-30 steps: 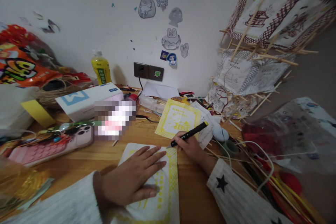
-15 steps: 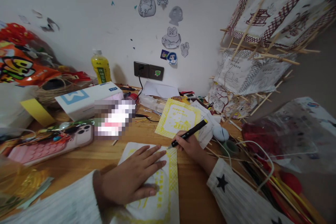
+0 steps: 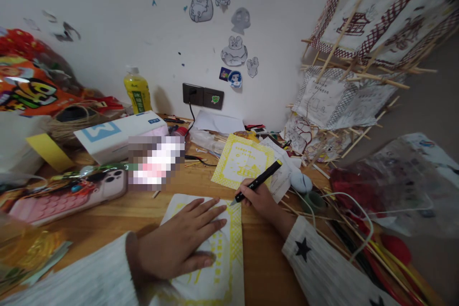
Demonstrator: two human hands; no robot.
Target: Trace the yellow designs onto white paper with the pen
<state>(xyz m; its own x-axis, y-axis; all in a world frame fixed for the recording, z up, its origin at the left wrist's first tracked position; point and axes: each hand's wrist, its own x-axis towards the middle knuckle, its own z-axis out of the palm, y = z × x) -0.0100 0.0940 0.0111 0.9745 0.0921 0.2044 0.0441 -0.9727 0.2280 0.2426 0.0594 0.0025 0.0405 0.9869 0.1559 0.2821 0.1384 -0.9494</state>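
Note:
My left hand [image 3: 190,236] lies flat with its fingers spread on a white paper sheet [image 3: 233,287], covering part of its yellow drawing and lettering. In my right hand [image 3: 256,198] is a black marker [image 3: 260,180] with a yellow end, tilted up to the right. The marker's tip touches or nearly touches the yellow crosshatched border at the sheet's upper right. Just beyond it lies another paper [image 3: 224,172] with a yellow border and a small building drawn on it. A white sheet with dark line drawings [image 3: 281,179] is partly tucked beneath that one.
Paper lanterns on wooden sticks [image 3: 333,95] rise at the right. A pink phone case [image 3: 71,198], a white box [image 3: 118,136] and a yellow drink bottle [image 3: 138,91] are on the left. Plastic bags [image 3: 390,181] and a white cable [image 3: 371,229] lie right of my right arm.
The marker tip has shifted very slightly to the right and down along the border corner. My left hand stays in the same place on the paper.

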